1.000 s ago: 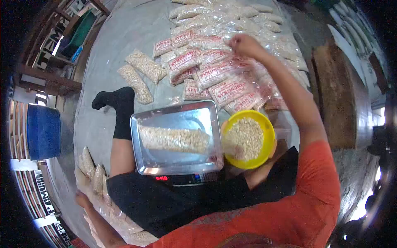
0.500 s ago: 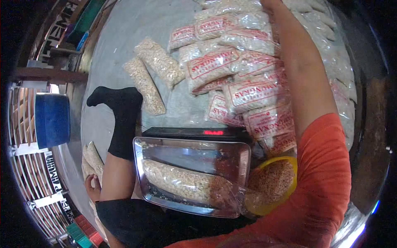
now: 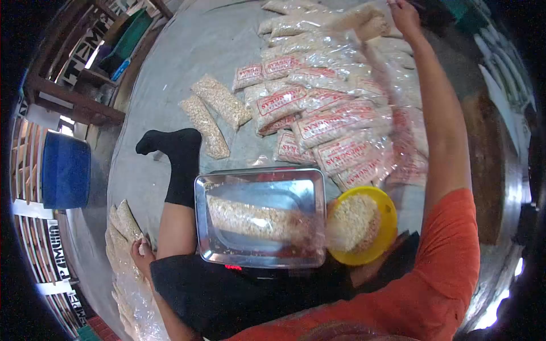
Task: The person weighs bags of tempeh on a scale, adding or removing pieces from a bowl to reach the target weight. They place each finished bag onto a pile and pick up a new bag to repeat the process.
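Note:
My right hand (image 3: pixel 405 18) is at the top edge, arm stretched out over the stack of filled clear bags (image 3: pixel 341 122), many printed in red. Its fingers are pinched together close to the end of a filled bag (image 3: pixel 372 20); their tips meet the frame edge. My left hand (image 3: pixel 142 253) is low at the left beside my knee, fingers curled around a small pale bit, right by several filled bags (image 3: pixel 126 220). In front of me, a long clear bag of pale pieces (image 3: pixel 250 219) lies in the metal tray (image 3: pixel 203 250) of a scale.
A yellow bowl (image 3: pixel 391 227) of pale and brownish pieces stands right of the tray. Two filled bags (image 3: pixel 211 122) lie apart on the grey sheet (image 3: pixel 165 85). My black-socked foot (image 3: pixel 176 142) is left of the tray. A blue drum (image 3: pixel 66 170) stands further left.
The view has shifted, bringing my right hand into the frame at the top. My right arm has swung outward to the right. My left hand's fingers are more curled now.

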`<state>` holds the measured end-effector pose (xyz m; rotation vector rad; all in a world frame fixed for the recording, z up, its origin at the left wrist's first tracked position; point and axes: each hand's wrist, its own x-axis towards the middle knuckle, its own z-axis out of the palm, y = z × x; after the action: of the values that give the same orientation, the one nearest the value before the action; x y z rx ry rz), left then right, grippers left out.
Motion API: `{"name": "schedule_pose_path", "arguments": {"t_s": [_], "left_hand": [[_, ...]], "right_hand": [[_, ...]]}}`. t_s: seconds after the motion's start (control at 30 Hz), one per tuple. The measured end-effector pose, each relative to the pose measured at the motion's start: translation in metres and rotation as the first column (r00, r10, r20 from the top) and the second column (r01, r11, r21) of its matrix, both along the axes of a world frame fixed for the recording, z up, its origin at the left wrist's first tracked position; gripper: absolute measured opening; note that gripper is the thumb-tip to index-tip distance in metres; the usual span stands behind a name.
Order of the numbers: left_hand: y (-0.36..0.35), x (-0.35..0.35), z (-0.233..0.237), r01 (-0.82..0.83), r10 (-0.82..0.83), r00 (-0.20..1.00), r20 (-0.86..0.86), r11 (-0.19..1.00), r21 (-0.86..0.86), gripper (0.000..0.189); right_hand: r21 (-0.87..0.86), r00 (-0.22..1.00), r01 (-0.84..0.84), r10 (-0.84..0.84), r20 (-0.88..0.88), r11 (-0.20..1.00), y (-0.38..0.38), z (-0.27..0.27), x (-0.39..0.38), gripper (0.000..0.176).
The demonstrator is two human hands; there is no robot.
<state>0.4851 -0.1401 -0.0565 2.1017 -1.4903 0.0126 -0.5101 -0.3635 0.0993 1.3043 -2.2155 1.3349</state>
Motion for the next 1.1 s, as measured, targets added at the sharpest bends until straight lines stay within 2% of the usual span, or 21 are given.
{"name": "schedule_pose_path", "arguments": {"t_s": [0.03, 0.1, 0.17, 0.27, 0.3, 0.37, 0.4, 0.5, 0.53, 0.57, 0.67, 0.7, 0.77, 0.8, 0.87, 0.9, 0.93, 0.97, 1.03, 1.07, 1.1], "left_hand": [[0.004, -0.005, 0.001, -0.081, 0.079, 0.996, -0.045, 0.996, -0.039, 0.034], [0.014, -0.004, 0.003, -0.090, 0.087, 0.992, -0.089, 0.995, -0.033, 0.035], [0.024, 0.001, 0.002, -0.098, 0.095, 0.987, -0.128, 0.995, -0.018, 0.036], [0.036, -0.015, 0.013, -0.165, 0.162, 0.978, -0.134, 0.986, -0.011, 0.040], [0.033, -0.002, -0.001, -0.130, 0.126, 0.984, -0.125, 0.991, -0.022, 0.040], [0.048, 0.012, -0.014, -0.103, 0.105, 0.992, -0.064, 0.994, 0.032, 0.039], [0.054, 0.005, -0.006, -0.066, 0.083, 0.986, -0.146, 0.991, 0.116, 0.039], [0.085, -0.034, 0.005, 0.068, -0.053, 0.972, -0.229, 0.996, 0.057, 0.045], [0.093, -0.055, 0.017, -0.037, 0.053, 0.995, -0.084, 0.983, 0.180, 0.050], [0.103, -0.086, 0.044, 0.010, 0.043, 0.980, -0.196, 0.966, 0.259, 0.055], [0.130, -0.124, 0.056, 0.152, -0.145, 0.987, -0.063, 0.980, 0.127, 0.063], [0.139, -0.135, 0.061, 0.141, -0.135, 0.989, -0.058, 0.982, 0.123, 0.063], [0.158, -0.162, 0.073, 0.175, -0.203, 0.935, 0.290, 0.977, 0.119, 0.068], [0.167, -0.176, 0.082, 0.172, -0.200, 0.933, 0.300, 0.978, 0.117, 0.068], [0.188, -0.202, 0.097, 0.325, -0.408, 0.711, 0.573, 0.913, 0.248, 0.065], [0.199, -0.213, 0.100, 0.328, -0.418, 0.696, 0.584, 0.908, 0.259, 0.065], [0.207, -0.223, 0.103, 0.330, -0.637, 0.595, 0.489, 0.749, 0.574, 0.063], [0.212, -0.234, 0.105, 0.281, -0.801, 0.503, 0.324, 0.506, 0.816, 0.063], [0.221, -0.260, 0.104, 0.176, -0.900, 0.400, 0.171, 0.259, 0.950, 0.065], [0.223, -0.270, 0.098, 0.173, -0.903, 0.390, 0.178, 0.261, 0.950, 0.065], [0.223, -0.278, 0.090, 0.217, -0.897, 0.442, 0.022, 0.130, 0.967, 0.063]], "right_hand": [[-0.034, 0.998, -0.068, 0.068, -0.001, 0.997, 0.037, 0.035, 0.013, 0.028], [-0.009, 0.966, -0.101, 0.100, 0.239, 0.995, 0.117, 0.104, 0.061, 0.027], [-0.009, 0.972, -0.187, 0.184, -0.147, 0.982, 0.165, 0.121, -0.008, 0.032], [0.122, 0.981, -0.093, 0.112, -0.156, 0.988, 0.257, 0.148, 0.001, 0.038], [0.143, 0.981, -0.090, 0.112, -0.160, 0.986, 0.282, 0.144, -0.010, 0.038], [0.397, 0.974, -0.227, 0.208, 0.091, 0.889, 0.313, 0.102, -0.032, 0.035], [0.522, 0.981, -0.184, 0.188, 0.047, 0.833, 0.327, 0.084, -0.015, 0.035], [0.785, 0.966, -0.150, 0.258, -0.013, 0.601, 0.357, 0.005, 0.015, 0.034], [0.792, 0.973, -0.096, 0.225, -0.052, 0.602, 0.364, -0.033, 0.015, 0.035], [0.790, 0.979, -0.031, 0.179, -0.099, 0.612, 0.370, -0.069, 0.016, 0.036], [0.635, 0.987, -0.022, 0.116, -0.107, 0.772, 0.383, -0.136, 0.031, 0.041], [0.572, 0.996, 0.073, -0.033, -0.080, 0.817, 0.383, -0.144, 0.052, 0.042], [0.356, 0.963, 0.270, -0.253, -0.092, 0.895, 0.392, -0.147, 0.124, 0.048], [0.276, 0.958, 0.271, -0.231, -0.169, 0.922, 0.392, -0.147, 0.157, 0.051], [0.225, 0.927, 0.188, -0.097, -0.362, 0.956, 0.396, -0.156, 0.206, 0.056], [0.285, 0.994, -0.021, 0.052, -0.101, 0.958, 0.401, -0.135, 0.245, 0.050], [0.278, 0.967, -0.233, 0.191, 0.169, 0.932, 0.402, -0.108, 0.277, 0.044], [0.271, 0.966, -0.227, 0.182, 0.181, 0.935, 0.402, -0.109, 0.285, 0.044], [0.404, 0.750, -0.567, 0.248, 0.613, 0.718, 0.392, -0.111, 0.288, 0.033], [0.397, 0.749, -0.563, 0.243, 0.616, 0.725, 0.391, -0.121, 0.285, 0.033], [0.384, 0.701, -0.662, 0.353, 0.619, 0.643, 0.390, -0.137, 0.283, 0.029]]}}
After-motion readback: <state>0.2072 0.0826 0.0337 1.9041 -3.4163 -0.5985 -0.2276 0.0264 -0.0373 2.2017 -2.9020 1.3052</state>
